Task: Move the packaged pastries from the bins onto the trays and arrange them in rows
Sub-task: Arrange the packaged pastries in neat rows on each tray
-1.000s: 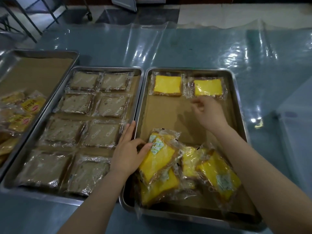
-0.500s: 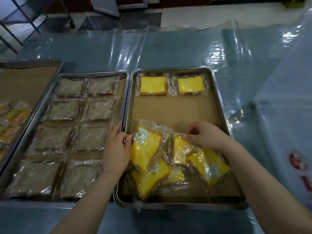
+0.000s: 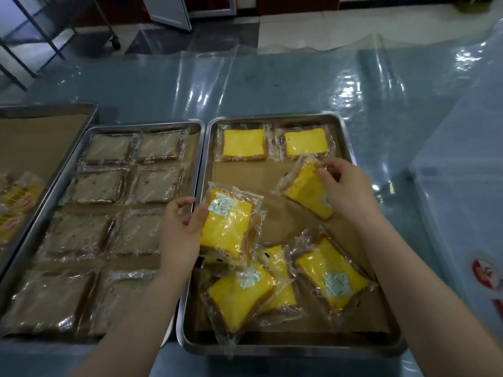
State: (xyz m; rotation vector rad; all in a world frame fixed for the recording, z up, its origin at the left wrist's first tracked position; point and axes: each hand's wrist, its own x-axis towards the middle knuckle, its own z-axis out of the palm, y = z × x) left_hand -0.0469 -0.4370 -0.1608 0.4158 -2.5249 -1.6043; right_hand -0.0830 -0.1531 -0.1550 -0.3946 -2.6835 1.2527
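Fingers (image 3: 200, 214) of the left hand (image 3: 179, 238) are curled round the side of a yellow pastry packet (image 3: 230, 224), thumb on top by the white label, holding it tilted above the near half of the right-hand tray (image 3: 206, 164). Across from it, the right hand (image 3: 347, 194) pinches a second packet (image 3: 304, 187) by the edge of its wrapper, thumb against fingertips. That one hangs at an angle just on the near side of the far row (image 3: 244, 144), where two packets already lie flat side by side.

At the near end sits a loose heap (image 3: 330, 281), several packets overlapping on the brown paper liner (image 3: 245, 175), waiting their turn.

These look light and soft: a spongy slice in crinkly clear film. My read is that the film is slick, so a packet could slide on its neighbours, and a squeeze in the middle would likely dent the cake. The sealed margin of the wrapper, or the two sides, looks the safest hold, then a flat lay-down squared to the row.

The next slots look to be right below that far row.

The middle tray (image 3: 147, 126) is filled with brown pastries (image 3: 155, 185) in two neat columns. A left tray (image 3: 49, 108) shows only in part, and the desk (image 3: 272, 85) lies under a clear plastic sheet.
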